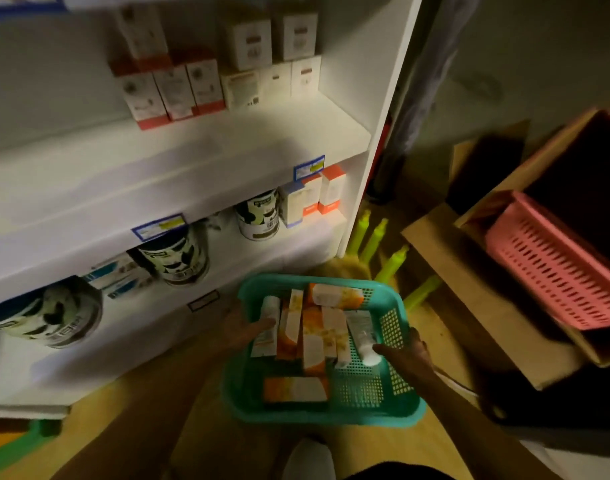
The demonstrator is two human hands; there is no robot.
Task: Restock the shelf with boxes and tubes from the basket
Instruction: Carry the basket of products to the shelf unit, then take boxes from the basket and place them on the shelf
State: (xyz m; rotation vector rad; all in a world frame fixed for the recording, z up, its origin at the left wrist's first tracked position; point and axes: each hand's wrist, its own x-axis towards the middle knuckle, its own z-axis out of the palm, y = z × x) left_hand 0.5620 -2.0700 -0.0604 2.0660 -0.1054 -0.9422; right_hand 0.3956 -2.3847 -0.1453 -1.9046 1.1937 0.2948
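Observation:
A teal basket [393,403] sits low in the middle of the view, holding several orange-and-white boxes [312,344] and two white tubes. My left hand [239,330] grips its left rim, thumb lying against the left tube [271,308]. My right hand [409,355] grips the right rim, thumb touching the cap of the right tube [364,336]. The white shelf unit [199,157] stands to the left. Orange-and-white boxes [329,190] like those in the basket stand at the right end of its lower shelf.
Red-and-white boxes [168,88] and white boxes [272,60] fill the upper shelf. Round tins [258,216] line the lower shelf. Yellow-green stool legs [376,237] poke up behind the basket. On the right is a cardboard box [445,258] holding a pink basket [556,271].

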